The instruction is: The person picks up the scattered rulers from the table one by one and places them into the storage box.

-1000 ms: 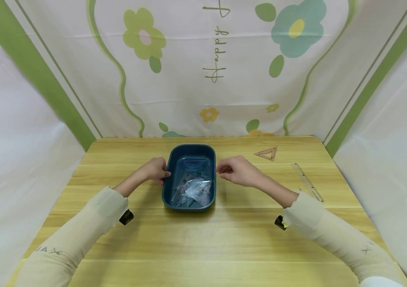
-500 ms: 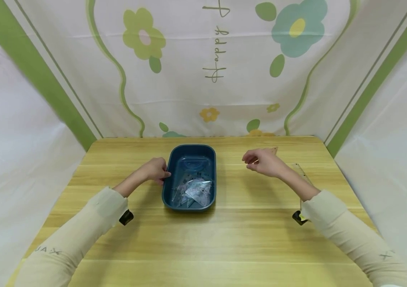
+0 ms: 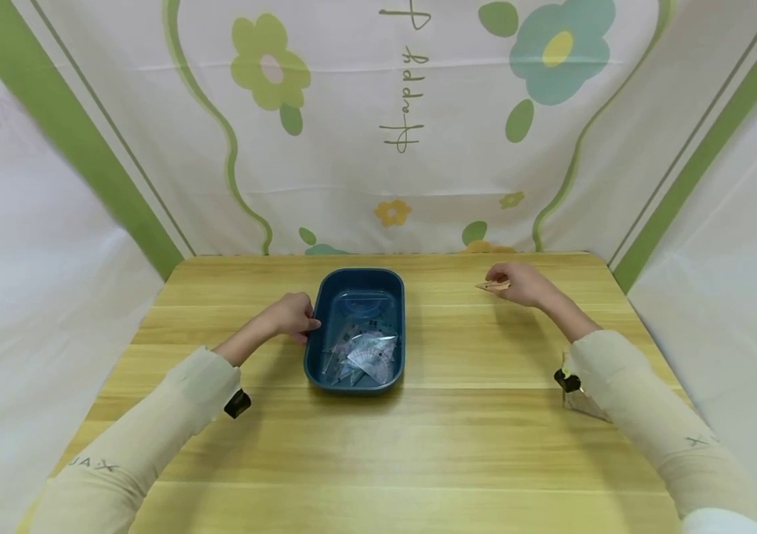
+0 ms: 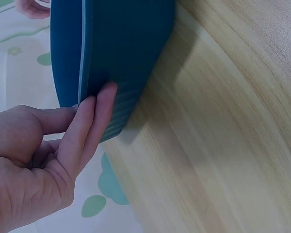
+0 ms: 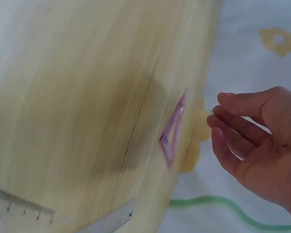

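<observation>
My left hand (image 3: 292,315) holds the left rim of a dark blue plastic box (image 3: 320,297); in the left wrist view, thumb and fingers pinch its wall (image 4: 131,48). Clear plastic set squares (image 3: 372,356) and a protractor (image 3: 360,305) lie inside the box. At the back right, my right hand (image 3: 522,283) is over a small pinkish set square (image 3: 488,286), partly hiding it. The right wrist view has this set square (image 5: 169,138) flat on the table, the right hand (image 5: 266,141) apart from it, fingers loosely bent with nothing between them.
A clear ruler (image 5: 19,208) and another clear strip (image 5: 109,221) lie on the wooden table (image 3: 378,460). In the head view, a clear plastic piece (image 3: 582,404) shows partly under my right sleeve. A printed cloth (image 3: 352,148) hangs behind the table's far edge.
My right hand has moved from beside the box to the right, over the pinkish set square. My left hand keeps its hold on the box, which stays in place.
</observation>
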Demonstrator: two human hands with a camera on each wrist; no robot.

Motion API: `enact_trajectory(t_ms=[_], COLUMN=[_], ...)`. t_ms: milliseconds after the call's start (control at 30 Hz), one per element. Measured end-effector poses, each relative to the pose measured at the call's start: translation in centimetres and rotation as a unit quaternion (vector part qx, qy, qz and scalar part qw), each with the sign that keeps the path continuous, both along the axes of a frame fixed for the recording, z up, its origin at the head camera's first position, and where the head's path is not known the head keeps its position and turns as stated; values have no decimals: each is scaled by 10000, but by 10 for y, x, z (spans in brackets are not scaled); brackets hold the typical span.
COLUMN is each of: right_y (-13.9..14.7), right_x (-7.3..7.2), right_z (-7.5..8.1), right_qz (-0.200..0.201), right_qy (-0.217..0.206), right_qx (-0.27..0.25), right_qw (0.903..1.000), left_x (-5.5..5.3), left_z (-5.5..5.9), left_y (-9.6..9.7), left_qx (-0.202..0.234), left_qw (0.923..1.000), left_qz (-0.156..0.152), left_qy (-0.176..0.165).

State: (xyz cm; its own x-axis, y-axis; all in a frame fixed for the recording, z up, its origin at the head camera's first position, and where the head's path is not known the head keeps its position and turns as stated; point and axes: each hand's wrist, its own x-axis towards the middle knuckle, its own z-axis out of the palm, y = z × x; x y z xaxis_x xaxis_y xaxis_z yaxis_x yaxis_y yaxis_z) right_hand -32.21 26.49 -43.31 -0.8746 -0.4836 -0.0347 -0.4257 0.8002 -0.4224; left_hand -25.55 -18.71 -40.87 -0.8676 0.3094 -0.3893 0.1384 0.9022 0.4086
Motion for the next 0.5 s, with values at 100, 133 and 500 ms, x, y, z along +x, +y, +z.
enact_trajectory(t_ms=[100,133,500], right_y=[3,4,7], right_x=[-11,-14,-30], right_z=[-4,-5,-24], right_qz=[-46,-58,69], right_qy=[72,87,185], right_qx=[327,449,1296], right_qw=[9994,9989,9914], left_x=[0,0,0], left_z=[0,0,0], left_y=[-2,-2,-1], left_qx=[2,9,3], left_qw=[10000,10000,10000], left_qz=[-12,-20,-84], left_qy=[12,19,13])
